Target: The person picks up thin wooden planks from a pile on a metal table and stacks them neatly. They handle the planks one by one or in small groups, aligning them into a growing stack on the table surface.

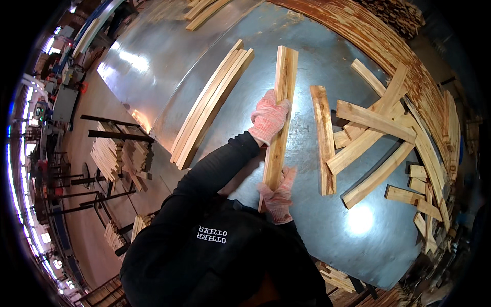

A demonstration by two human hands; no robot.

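— What does the black rack [115, 135] at the left of the frame hold?

— Stacked wooden strips [105, 159], pale and packed close together on its dark bars, off the edge of the steel table [327, 225] before me.

— And the piece you are handling, where is it?

— The long wooden board [276, 153] slants from the upper centre of the frame down toward my black sweatshirt [204, 261]. My left hand [269, 116] is at its middle, my right hand [279, 200] at its lower end. A row of strips [212, 110] lies on the table to its left, well apart from it. To its right lies a single plank [325, 140], and farther right loose pieces [376, 121] cross one another in a heap.

— How do your hands stand?

— Apart from each other, spaced along the board. My left, gloved in pink and white, is clamped around the wood, fingers curled. My right, gloved alike, touches the lower end partly open, some fingers pointing up along the board's right side. It is blurred, and I cannot tell whether it grips firmly or only steadies the wood.
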